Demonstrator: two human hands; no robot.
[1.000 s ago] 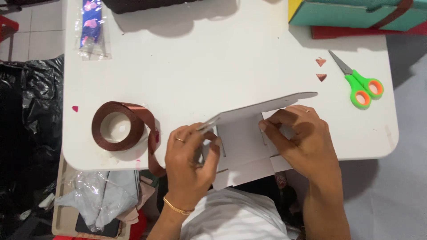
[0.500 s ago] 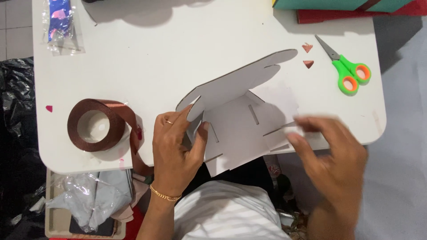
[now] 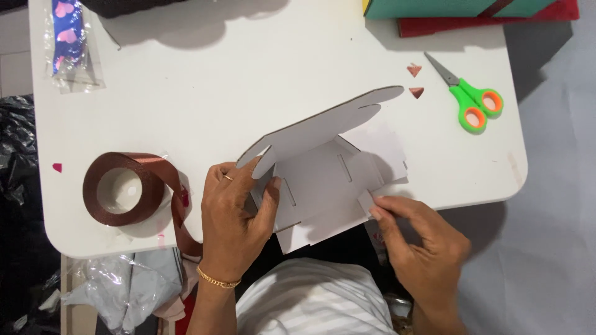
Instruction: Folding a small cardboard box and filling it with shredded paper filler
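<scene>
Right now the white card cutout [image 3: 323, 180] lies between the two hands, its long axis slanting from the near left corner, by the left hand [image 3: 236, 217], up and away to the rounded far right tip. The left hand is nearer its middle: its fingers [image 3: 271, 189] are clamped on the near left part, thumb pressed on the flat panel and the others behind the raised flap. The right hand [image 3: 422, 248] sits at the near right edge, its fingers [image 3: 380, 211] pinching a small tab that sticks out there, so the card lies up and to the left of those fingertips. The cutout is plain white card with a long curved flap standing up along the far side, narrow slots cut in its flat panel, and part of it hanging over the near edge of the worktop [image 3: 205, 93]. Left of the left hand lies a roll of brown ribbon [image 3: 124, 189]; well beyond the right fingers lie green scissors [image 3: 469, 99]
</scene>
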